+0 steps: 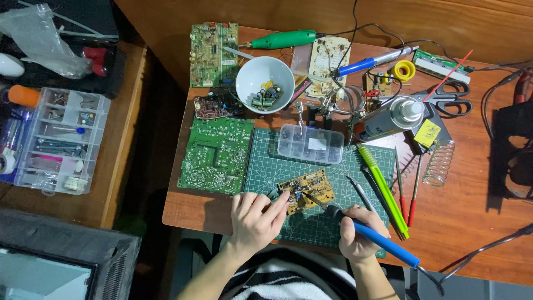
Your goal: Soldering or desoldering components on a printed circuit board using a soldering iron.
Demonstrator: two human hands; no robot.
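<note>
From the head camera I look straight down on the table [461, 183], a green cutting mat [311, 166] at its near edge. The small tan circuit board [307, 190] lies on the mat, between the two hands and a little toward twelve o'clock from them, its long axis tilted from about eight o'clock up to two.

My left hand [256, 218] sits at the board's eight o'clock, fingers curled; it seems to pinch a small dark tool at the board's left edge, though I cannot tell how firmly.

My right hand [360, 230] is at the board's four o'clock, closed around the blue-handled soldering iron [366, 232]. The iron's shaft runs from four o'clock up to ten, its tip on the board's near right part. The left fingertips are nearer the board; the right reaches it only through the iron.

Around: a large green circuit board [216, 155] at nine o'clock, a white bowl [265, 83] of components at twelve.
</note>
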